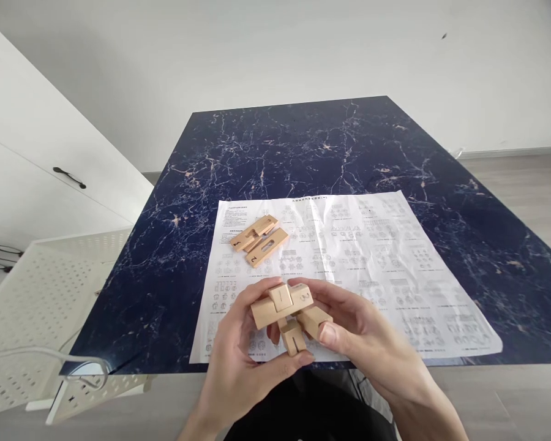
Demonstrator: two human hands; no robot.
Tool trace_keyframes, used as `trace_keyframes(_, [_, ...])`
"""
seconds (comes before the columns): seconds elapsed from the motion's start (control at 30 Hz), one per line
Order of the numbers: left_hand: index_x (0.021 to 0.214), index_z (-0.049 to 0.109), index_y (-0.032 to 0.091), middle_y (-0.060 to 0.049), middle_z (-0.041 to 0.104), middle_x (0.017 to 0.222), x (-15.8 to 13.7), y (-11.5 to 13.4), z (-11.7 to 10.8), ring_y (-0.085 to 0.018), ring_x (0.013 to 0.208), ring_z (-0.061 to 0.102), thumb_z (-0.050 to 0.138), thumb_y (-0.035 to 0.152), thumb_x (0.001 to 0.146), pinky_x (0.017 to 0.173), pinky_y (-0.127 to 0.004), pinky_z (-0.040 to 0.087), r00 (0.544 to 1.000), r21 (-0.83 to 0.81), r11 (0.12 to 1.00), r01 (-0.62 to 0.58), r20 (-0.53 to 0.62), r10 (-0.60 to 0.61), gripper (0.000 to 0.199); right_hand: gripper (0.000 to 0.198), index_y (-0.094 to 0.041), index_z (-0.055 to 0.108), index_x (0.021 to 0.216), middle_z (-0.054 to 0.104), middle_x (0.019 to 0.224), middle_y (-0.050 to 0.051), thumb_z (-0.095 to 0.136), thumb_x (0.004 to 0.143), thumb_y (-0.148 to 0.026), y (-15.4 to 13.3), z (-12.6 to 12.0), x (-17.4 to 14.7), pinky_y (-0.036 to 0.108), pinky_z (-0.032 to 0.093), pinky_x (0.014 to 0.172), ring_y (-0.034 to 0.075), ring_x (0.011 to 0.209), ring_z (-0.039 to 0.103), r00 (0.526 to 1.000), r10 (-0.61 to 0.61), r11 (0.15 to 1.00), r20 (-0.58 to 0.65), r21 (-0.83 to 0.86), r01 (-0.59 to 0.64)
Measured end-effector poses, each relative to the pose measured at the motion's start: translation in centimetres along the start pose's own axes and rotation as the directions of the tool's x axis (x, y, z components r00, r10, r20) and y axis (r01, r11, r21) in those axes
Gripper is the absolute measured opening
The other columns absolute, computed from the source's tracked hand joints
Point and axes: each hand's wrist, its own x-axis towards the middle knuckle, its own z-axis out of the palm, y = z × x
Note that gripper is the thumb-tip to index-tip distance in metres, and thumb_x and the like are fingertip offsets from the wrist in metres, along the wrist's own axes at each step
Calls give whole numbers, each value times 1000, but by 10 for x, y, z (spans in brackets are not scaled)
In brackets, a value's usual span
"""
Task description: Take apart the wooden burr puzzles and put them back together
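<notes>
Both hands hold a partly joined wooden puzzle (288, 312) of interlocked notched bars just above the near edge of the table. My left hand (239, 361) cups it from the left and below, thumb under the lowest bar. My right hand (367, 346) grips it from the right, thumb on a slanted bar. Two loose wooden bars (259, 240), marked with numbers, lie side by side on the printed instruction sheet (371, 257) beyond the hands.
The sheet lies on a dark blue marble-patterned table (303, 147). A white perforated metal rack (37, 306) stands at the left, beside a white cabinet (37, 165) with a black handle. Grey floor and a white wall lie beyond.
</notes>
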Motion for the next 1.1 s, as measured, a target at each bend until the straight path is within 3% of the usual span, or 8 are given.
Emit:
trace_keyframes(0.1, [142, 67, 42, -1, 75, 114, 2, -3, -2, -18, 86, 74, 98, 28, 79, 76, -27, 67, 996, 36, 996, -79, 32, 78, 72, 51, -25, 74, 131, 80, 121, 12, 89, 91, -54, 3, 0, -1, 46, 67, 95, 30, 111, 78, 1000, -2, 1000, -21, -20, 1])
trace_keyframes(0.2, [142, 66, 43, 0, 73, 115, 2, -2, -3, -18, 88, 73, 97, 27, 81, 75, -25, 65, 994, 60, 993, -97, 52, 94, 71, 47, -24, 73, 130, 79, 123, 13, 87, 94, -51, 5, 0, -2, 44, 68, 93, 29, 108, 78, 999, 0, 999, -35, -34, -1])
trace_keyframes(0.43, [141, 63, 47, 0, 69, 121, 5, 2, 1, -22, 103, 75, 94, 27, 86, 93, -37, 65, 990, 122, 989, -81, 128, 66, 66, 48, -27, 71, 132, 80, 117, 9, 86, 94, -52, 4, 2, -3, 35, 67, 89, 23, 103, 79, 997, -35, 995, -74, -96, 28])
trace_keyframes(0.63, [141, 64, 48, -1, 63, 124, 5, 2, 3, -23, 107, 72, 95, 32, 85, 95, -40, 64, 992, 218, 970, -103, 100, 83, 65, 51, -25, 71, 127, 79, 114, 8, 85, 92, -60, -2, 10, -2, 34, 66, 88, 23, 101, 77, 996, -59, 978, -65, -204, 44])
trace_keyframes(0.83, [139, 66, 47, -2, 60, 131, 6, 4, 2, -26, 120, 67, 97, 34, 82, 100, -39, 62, 990, 264, 956, -129, 96, 107, 66, 49, -27, 69, 130, 78, 114, 7, 71, 101, -66, 0, 13, -7, 33, 65, 85, 23, 99, 76, 994, -70, 957, -86, -288, 42])
trace_keyframes(1.0, [139, 65, 45, -1, 67, 124, 7, 2, -2, -26, 111, 71, 99, 34, 79, 99, -40, 60, 992, 94, 993, -72, 107, 62, 70, 40, -29, 66, 130, 77, 116, 7, 46, 115, -59, 1, 12, -13, 35, 63, 91, 23, 101, 75, 977, -179, 871, -115, -480, 103])
trace_keyframes(1.1, [140, 67, 40, -3, 69, 122, 8, 0, -6, -25, 105, 71, 101, 38, 77, 93, -39, 60, 990, 0, 999, -40, 136, 40, 72, 27, -27, 65, 123, 76, 103, 5, 54, 114, -50, 2, 10, -11, 32, 59, 77, 21, 90, 73, 945, -323, 707, -59, -678, 200])
